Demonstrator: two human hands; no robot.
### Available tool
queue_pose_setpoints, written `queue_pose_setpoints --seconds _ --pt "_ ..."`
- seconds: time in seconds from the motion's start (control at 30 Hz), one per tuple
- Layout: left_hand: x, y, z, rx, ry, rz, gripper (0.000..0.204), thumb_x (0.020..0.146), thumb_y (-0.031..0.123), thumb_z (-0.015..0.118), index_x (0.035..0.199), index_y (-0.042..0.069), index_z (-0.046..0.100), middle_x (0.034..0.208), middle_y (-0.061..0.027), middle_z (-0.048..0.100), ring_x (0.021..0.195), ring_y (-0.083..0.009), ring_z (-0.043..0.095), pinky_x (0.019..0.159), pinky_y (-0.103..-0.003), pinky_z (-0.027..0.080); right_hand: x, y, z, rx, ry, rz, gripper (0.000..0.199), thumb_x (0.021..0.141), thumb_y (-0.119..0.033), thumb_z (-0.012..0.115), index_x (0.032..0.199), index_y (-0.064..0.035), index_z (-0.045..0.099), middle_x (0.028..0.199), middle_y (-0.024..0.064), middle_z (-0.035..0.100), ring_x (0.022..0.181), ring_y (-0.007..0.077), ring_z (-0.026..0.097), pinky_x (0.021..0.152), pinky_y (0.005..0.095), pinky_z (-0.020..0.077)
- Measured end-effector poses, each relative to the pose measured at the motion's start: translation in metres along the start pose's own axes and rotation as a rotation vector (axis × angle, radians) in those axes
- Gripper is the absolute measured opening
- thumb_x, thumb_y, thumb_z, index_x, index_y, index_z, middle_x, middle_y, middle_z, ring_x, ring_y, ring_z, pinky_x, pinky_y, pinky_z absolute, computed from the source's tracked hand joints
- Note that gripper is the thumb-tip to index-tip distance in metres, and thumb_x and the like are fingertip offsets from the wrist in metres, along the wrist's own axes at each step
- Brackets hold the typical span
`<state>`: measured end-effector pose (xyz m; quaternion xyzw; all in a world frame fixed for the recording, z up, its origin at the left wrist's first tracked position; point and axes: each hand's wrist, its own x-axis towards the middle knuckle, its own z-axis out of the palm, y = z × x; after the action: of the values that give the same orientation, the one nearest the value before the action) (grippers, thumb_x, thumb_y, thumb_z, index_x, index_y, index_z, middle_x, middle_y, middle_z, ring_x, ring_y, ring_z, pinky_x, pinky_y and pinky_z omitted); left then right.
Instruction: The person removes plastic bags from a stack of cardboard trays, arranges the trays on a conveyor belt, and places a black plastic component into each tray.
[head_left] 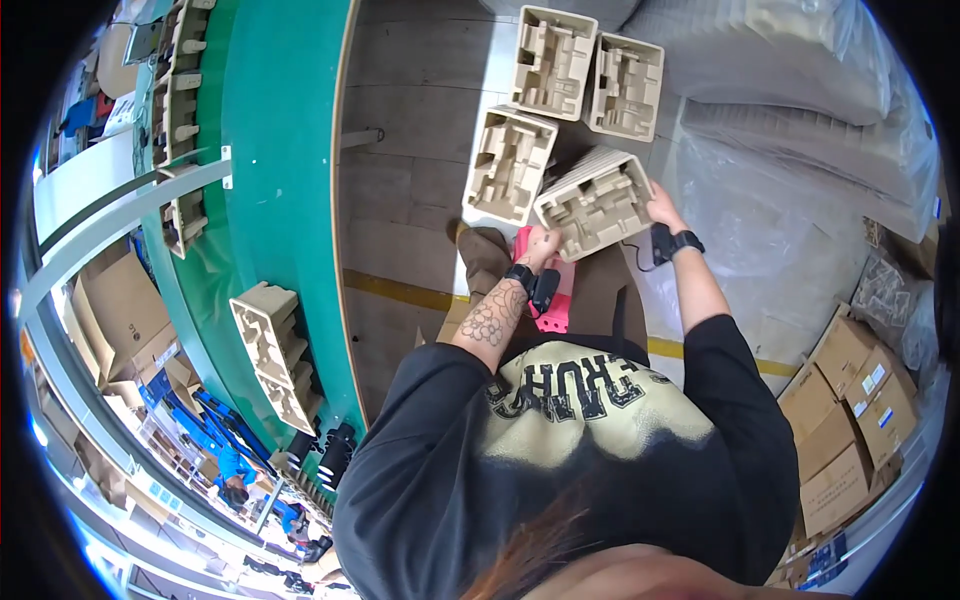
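Observation:
Between my two hands is a tilted stack of beige moulded pulp trays (pixel 598 208), with shaped hollows in the top one. My left hand (pixel 541 246) grips its near left corner, fingers curled at the edge. On the far right side, my right hand (pixel 662 207) is closed on the rim, its fingers partly hidden behind the tray. Just left of the held stack stands another stack of pulp trays (pixel 510 165). Two more tray stacks, one at the back (pixel 553 62) and one behind to the right (pixel 626 87), stand close by. Something pink (pixel 555 305) shows below my left hand.
A green-topped workbench (pixel 285 130) runs along my left, with pulp trays (pixel 275 350) on it. Large plastic-wrapped stacks (pixel 780 130) stand at the right. Cardboard boxes (pixel 850 420) are piled at the lower right. A yellow line (pixel 400 290) crosses the floor.

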<state>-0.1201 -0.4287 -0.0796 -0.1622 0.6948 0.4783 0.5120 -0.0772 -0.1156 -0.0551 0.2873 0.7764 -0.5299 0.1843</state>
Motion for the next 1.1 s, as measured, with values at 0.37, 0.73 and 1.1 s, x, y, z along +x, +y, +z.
queue_pose_setpoints --seconds 0.37,0.73,1.1 --pt "-0.29 0.208 -0.114 0.177 -0.182 0.469 0.054 0.085 0.044 0.06 0.094 -0.009 0.058 0.064 -0.0159 0.062 0.058 -0.0218 0.064 0.057 -0.033 0.053 -0.199 -0.239 -0.068 0.189 0.077 0.1 0.05 0.07 -0.015 0.057 0.117 0.0013 0.056 0.101 0.0059 0.062 0.09 0.0161 0.057 0.082 0.0283 0.0445" --pt "-0.498 0.263 -0.359 0.255 0.287 0.754 0.06 0.088 0.049 0.053 0.081 -0.01 0.063 0.059 -0.0145 0.063 0.055 -0.0192 0.066 0.055 -0.03 0.053 -0.227 -0.587 0.051 0.044 -0.097 -0.525 0.053 0.086 -0.026 0.053 0.132 -0.0013 0.046 0.119 0.0061 0.056 0.104 0.0141 0.054 0.087 0.0272 0.0439" --pt "-0.376 0.23 -0.488 -0.228 0.769 0.873 0.039 0.086 0.03 0.053 0.079 -0.008 0.062 0.06 -0.0143 0.064 0.056 -0.0249 0.065 0.057 -0.033 0.054 -0.041 -0.715 0.239 -0.392 0.053 -0.63 0.035 0.079 -0.027 0.054 0.108 -0.0086 0.065 0.092 0.0091 0.067 0.083 0.0201 0.064 0.066 0.0349 0.0541"
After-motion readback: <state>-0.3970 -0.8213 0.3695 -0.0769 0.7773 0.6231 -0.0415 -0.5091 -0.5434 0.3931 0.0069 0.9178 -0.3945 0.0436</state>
